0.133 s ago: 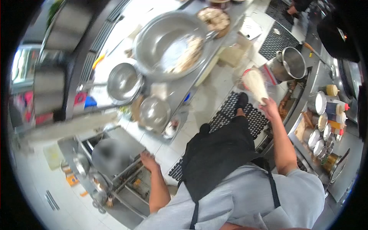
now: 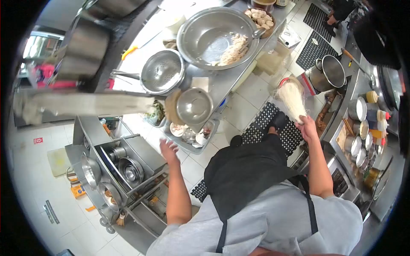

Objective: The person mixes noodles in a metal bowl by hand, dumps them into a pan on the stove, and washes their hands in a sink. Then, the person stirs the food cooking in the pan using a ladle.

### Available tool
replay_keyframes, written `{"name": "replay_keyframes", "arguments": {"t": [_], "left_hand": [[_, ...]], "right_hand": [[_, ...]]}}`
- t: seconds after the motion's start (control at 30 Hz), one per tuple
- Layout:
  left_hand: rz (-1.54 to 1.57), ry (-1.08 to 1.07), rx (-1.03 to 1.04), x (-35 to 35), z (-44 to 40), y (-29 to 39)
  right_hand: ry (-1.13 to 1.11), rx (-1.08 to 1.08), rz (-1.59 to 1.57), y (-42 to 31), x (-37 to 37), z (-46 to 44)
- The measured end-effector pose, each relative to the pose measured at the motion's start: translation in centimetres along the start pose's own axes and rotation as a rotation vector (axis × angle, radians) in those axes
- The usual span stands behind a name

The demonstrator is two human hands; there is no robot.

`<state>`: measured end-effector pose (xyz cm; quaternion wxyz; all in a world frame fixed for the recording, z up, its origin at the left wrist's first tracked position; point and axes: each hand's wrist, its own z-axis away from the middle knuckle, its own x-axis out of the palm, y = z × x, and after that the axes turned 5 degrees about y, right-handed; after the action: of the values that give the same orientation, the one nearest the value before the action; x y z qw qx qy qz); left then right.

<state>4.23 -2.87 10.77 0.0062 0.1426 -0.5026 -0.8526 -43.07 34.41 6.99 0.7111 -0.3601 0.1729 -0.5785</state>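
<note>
My open, empty left hand reaches farther forward now, near the steel shelf, so my right hand alone grips the pale stringy bundle at right.

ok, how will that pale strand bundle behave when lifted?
The pale strand bundle is probably light: the right hand alone grips it by one end. It likely splays, being wider away from the grip. It may shed or snag, since fine strands stray from its sides.
</note>
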Motion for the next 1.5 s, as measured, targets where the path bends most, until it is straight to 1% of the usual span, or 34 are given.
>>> {"name": "replay_keyframes", "arguments": {"t": [0.03, 0.07, 0.1, 0.13, 0.17, 0.2, 0.27, 0.3, 0.33, 0.43, 0.53, 0.57, 0.63, 0.67, 0.73, 0.83, 0.87, 0.97, 1.0, 1.07, 1.17, 1.23, 1.3, 1.4, 1.5], "left_hand": [[-0.055, -0.138, 0.156, 1.5, -3.2, -2.5], [-0.108, -0.232, 0.173, 4.5, -2.7, -0.5], [-0.134, -0.258, 0.229, 6.4, -4.4, -0.9], [-0.118, -0.307, 0.238, 8.0, -5.0, -0.9], [-0.288, -0.342, 0.32, 9.7, -4.6, 0.4], [-0.459, -0.372, 0.4, 11.2, -3.5, 1.3], [-0.356, -0.495, 0.313, 13.0, -2.4, 1.5], [-0.31, -0.555, 0.27, 13.4, -1.7, 1.7], [-0.264, -0.589, 0.278, 13.2, -0.6, 2.3], [-0.367, -0.568, 0.453, 12.9, 2.0, 1.6], [-0.434, -0.681, 0.52, 11.2, 6.6, 1.7], [-0.453, -0.716, 0.549, 10.5, 7.8, 1.2], [-0.339, -0.813, 0.495, 9.0, 10.4, 0.2], [-0.285, -0.858, 0.463, 8.2, 11.5, -0.5], [-0.342, -0.869, 0.496, 6.8, 12.9, -2.1], [-0.497, -0.933, 0.544, 4.8, 15.5, -4.2], [-0.563, -0.965, 0.552, 3.9, 16.6, -5.3], [-0.609, -1.058, 0.463, 2.2, 19.7, -8.1], [-0.59, -1.032, 0.457, 1.8, 20.8, -9.0], [-0.612, -1.093, 0.408, 0.9, 22.3, -9.9], [-0.585, -1.152, 0.322, 0.0, 23.0, -11.6], [-0.544, -1.168, 0.259, -0.6, 22.3, -12.7], [-0.502, -1.173, 0.192, -2.8, 22.2, -12.0], [-0.523, -1.162, 0.132, -5.4, 22.7, -10.2], [-0.543, -1.145, 0.163, -6.7, 21.1, -10.0]], "right_hand": [[-0.014, -0.016, 0.008, -0.4, 1.2, 2.2], [-0.069, -0.04, 0.016, 0.0, 2.1, 3.4], [-0.12, -0.046, 0.023, 0.6, 3.0, 5.2], [-0.129, -0.05, 0.054, 1.2, 4.0, 6.9], [-0.125, -0.045, 0.041, 1.5, 6.1, 9.0], [-0.179, -0.053, 0.027, 2.1, 7.3, 10.3], [-0.273, -0.063, 0.017, 2.8, 10.0, 12.8], [-0.312, -0.063, 0.021, 2.9, 11.5, 14.2], [-0.345, -0.073, 0.05, 3.4, 12.5, 15.0], [-0.431, -0.099, 0.133, 4.5, 14.8, 16.5], [-0.425, -0.089, 0.243, 5.6, 15.7, 18.2], [-0.386, -0.1, 0.298, 6.3, 15.5, 18.3], [-0.305, -0.104, 0.401, 7.7, 14.7, 18.5], [-0.241, -0.106, 0.503, 8.3, 14.0, 19.2], [-0.116, -0.105, 0.702, 9.3, 12.9, 20.4], [0.106, -0.6, 1.449, 11.2, 11.5, 22.6], [0.119, -0.576, 1.487, 11.5, 11.7, 24.2], [0.358, -0.765, 1.549, 14.8, 11.8, 27.3], [0.364, -0.727, 1.57, 15.6, 12.2, 27.5], [0.369, -0.652, 1.613, 17.2, 13.0, 28.2], [0.127, -0.687, 1.828, 18.4, 13.7, 29.6], [0.073, -0.744, 1.828, 19.3, 13.9, 30.0], [0.014, -0.801, 1.825, 20.1, 14.6, 30.5], [-0.342, -0.536, 1.814, 19.0, 14.7, 31.3], [-0.547, -0.536, 1.718, 16.7, 13.8, 31.8]]}}
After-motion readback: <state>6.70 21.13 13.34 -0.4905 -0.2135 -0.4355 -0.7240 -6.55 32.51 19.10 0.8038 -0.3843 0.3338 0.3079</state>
